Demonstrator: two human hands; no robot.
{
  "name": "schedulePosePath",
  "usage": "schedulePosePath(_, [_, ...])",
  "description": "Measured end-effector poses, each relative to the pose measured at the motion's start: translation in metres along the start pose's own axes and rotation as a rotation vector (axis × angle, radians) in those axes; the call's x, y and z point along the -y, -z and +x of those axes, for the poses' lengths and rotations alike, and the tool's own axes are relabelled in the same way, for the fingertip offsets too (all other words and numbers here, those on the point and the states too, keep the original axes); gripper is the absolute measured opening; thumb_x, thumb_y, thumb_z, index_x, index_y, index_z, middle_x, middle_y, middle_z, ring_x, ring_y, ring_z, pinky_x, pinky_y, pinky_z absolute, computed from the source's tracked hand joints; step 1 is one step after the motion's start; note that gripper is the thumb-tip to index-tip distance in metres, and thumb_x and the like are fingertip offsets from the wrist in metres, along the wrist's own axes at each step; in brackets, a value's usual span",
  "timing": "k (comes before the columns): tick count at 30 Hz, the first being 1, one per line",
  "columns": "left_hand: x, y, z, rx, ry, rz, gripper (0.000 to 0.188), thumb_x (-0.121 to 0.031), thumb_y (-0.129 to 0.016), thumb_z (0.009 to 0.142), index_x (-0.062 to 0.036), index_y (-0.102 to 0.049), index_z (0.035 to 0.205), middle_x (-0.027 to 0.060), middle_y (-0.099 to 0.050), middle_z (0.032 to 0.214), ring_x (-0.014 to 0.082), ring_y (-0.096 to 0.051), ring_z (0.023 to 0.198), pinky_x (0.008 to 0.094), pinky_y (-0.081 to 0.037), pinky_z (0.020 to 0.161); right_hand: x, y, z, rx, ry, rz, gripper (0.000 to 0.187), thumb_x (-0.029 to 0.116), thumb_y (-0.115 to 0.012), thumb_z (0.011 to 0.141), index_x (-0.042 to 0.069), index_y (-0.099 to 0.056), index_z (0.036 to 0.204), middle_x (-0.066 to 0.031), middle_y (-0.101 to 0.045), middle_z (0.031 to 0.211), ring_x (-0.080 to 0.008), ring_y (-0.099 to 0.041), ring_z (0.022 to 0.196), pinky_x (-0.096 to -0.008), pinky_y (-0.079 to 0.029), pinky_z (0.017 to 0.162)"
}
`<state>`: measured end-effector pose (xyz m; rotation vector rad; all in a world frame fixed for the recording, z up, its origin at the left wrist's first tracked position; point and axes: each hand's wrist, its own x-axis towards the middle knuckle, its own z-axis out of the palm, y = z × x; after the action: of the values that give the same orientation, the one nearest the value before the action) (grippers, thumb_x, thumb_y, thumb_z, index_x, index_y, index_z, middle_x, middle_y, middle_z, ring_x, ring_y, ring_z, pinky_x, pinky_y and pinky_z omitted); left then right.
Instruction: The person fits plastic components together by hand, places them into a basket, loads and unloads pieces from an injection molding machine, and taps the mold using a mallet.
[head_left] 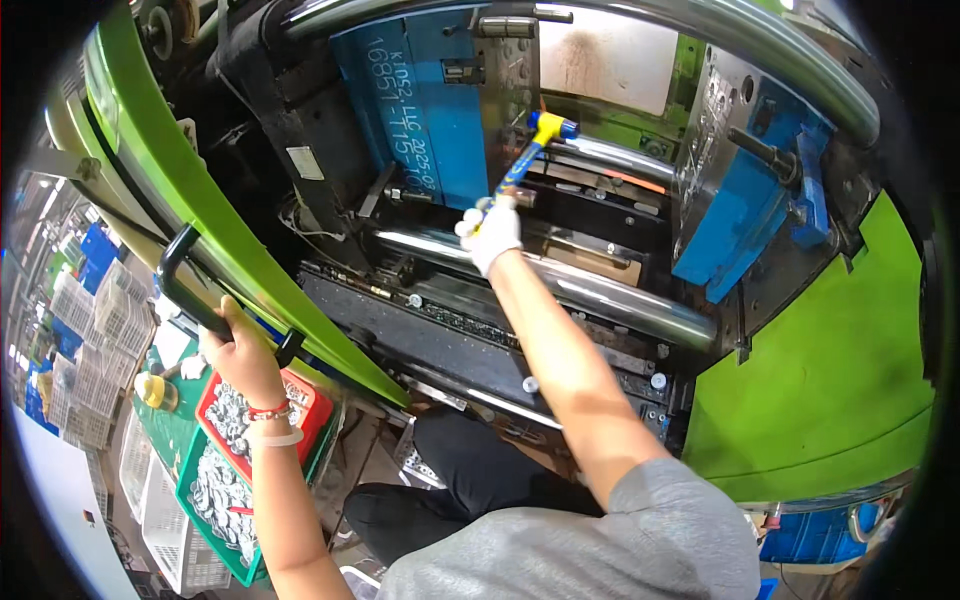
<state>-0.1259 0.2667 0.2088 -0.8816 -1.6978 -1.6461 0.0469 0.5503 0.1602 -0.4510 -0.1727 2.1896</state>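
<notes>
My right hand, in a white glove, is closed around the handle of a mallet with a blue shaft and a yellow head with blue ends. The mallet reaches into the open machine, its head near the steel face of the left blue mould half. Whether the head touches that face I cannot tell. Across the gap stands the right blue mould half. My bare left hand is wrapped round the lower end of a black door handle on the green machine door.
Thick steel bars cross the machine opening below and above my right arm. Left of the door, a red tray and a green tray hold many small metallic-looking parts. White baskets are stacked beyond. A green panel borders the right side.
</notes>
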Motion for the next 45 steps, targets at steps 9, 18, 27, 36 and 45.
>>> schedulePosePath(9, [-0.019, 0.000, -0.007, -0.012, 0.151, -0.062, 0.025, -0.028, -0.056, 0.091, -0.0058, -0.052, 0.080, -0.0046, -0.045, 0.060, 0.0028, -0.039, 0.052, 0.0202, -0.032, 0.046, 0.029, 0.024, -0.007, 0.053, 0.714, 0.215, 0.055, 0.065, -0.041, 0.083, 0.014, -0.043, 0.066, -0.0013, -0.038, 0.044, -0.0157, -0.037, 0.033, -0.0292, -0.031, 0.031])
schedulePosePath(18, [-0.010, 0.009, -0.002, 0.032, 0.161, -0.111, 0.022, -0.026, -0.056, 0.092, -0.0067, -0.051, 0.082, -0.0047, -0.043, 0.058, 0.0031, -0.039, 0.048, 0.0202, -0.031, 0.042, 0.008, 0.038, -0.029, 0.031, 0.230, -0.080, 0.053, 0.063, -0.039, 0.086, 0.015, -0.044, 0.064, -0.0014, -0.041, 0.045, -0.0153, -0.038, 0.033, -0.0271, -0.030, 0.031])
schedulePosePath(27, [-0.010, -0.001, 0.000, 0.032, 0.099, -0.126, 0.026, -0.020, -0.056, 0.092, -0.0054, -0.046, 0.072, -0.0040, -0.040, 0.055, 0.0042, -0.037, 0.045, 0.0212, -0.028, 0.041, -0.022, 0.011, -0.007, -0.161, 0.373, 0.052, 0.049, 0.061, -0.042, 0.086, 0.017, -0.042, 0.066, 0.0012, -0.036, 0.046, -0.0138, -0.037, 0.035, -0.0262, -0.031, 0.033])
schedulePosePath(36, [-0.016, 0.005, -0.004, 0.068, 0.198, -0.244, 0.024, -0.025, -0.055, 0.092, -0.0088, -0.045, 0.078, -0.0046, -0.041, 0.055, 0.0033, -0.038, 0.045, 0.0204, -0.029, 0.040, 0.069, -0.011, -0.026, -0.012, 0.630, -0.137, 0.053, 0.062, -0.036, 0.088, 0.014, -0.041, 0.066, -0.0035, -0.040, 0.043, -0.0146, -0.039, 0.030, -0.0263, -0.027, 0.027])
schedulePosePath(45, [-0.019, -0.001, -0.008, -0.004, 0.206, -0.182, 0.019, -0.022, -0.053, 0.093, -0.0078, -0.050, 0.080, -0.0060, -0.043, 0.061, 0.0023, -0.038, 0.052, 0.0196, -0.030, 0.046, 0.084, -0.064, 0.003, 0.122, 0.090, -0.375, 0.047, 0.058, -0.039, 0.088, 0.017, -0.042, 0.066, 0.0003, -0.037, 0.046, -0.0140, -0.033, 0.034, -0.0255, -0.019, 0.029])
